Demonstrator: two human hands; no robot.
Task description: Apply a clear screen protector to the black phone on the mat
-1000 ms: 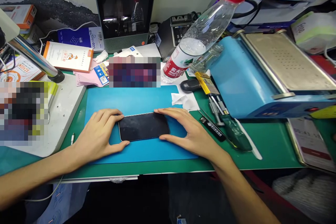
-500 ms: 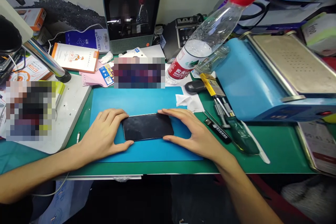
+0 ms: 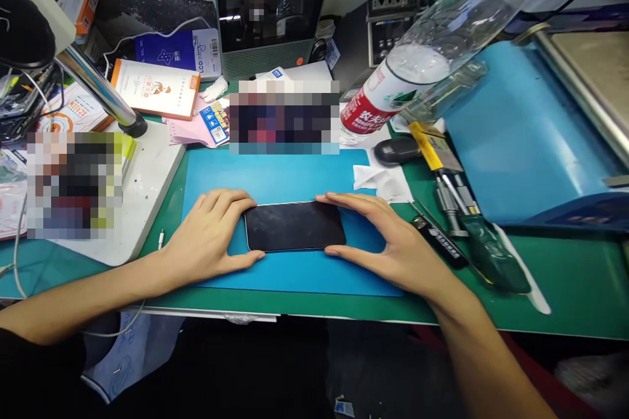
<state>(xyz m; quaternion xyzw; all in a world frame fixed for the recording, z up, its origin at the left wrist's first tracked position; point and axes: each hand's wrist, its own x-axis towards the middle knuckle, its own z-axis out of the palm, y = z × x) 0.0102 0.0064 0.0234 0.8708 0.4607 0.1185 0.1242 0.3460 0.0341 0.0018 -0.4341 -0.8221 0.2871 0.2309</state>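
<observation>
A smartphone (image 3: 295, 226) with a dark screen lies sideways over the blue mat (image 3: 295, 275). My left hand (image 3: 211, 236) grips its left end, thumb at the lower corner and fingers along the upper one. At the other end, my right hand (image 3: 388, 236) holds the phone the same way, fingers on the top edge and thumb on the bottom edge. Smudges or reflections show on the screen. Whether the phone rests on the mat or is slightly raised, I cannot tell.
A large plastic bottle (image 3: 403, 78) stands behind the mat, near a black mouse (image 3: 397, 151). Screwdrivers and a green-handled tool (image 3: 496, 255) lie to the right, beside a blue machine (image 3: 531, 137). On the left is a white stand base (image 3: 157, 177). A smart display (image 3: 270, 13) stands behind.
The view has shifted, so the table's things appear farther right and somewhat higher, with the bottle cap out of frame. Both hands keep their hold on the smartphone.
</observation>
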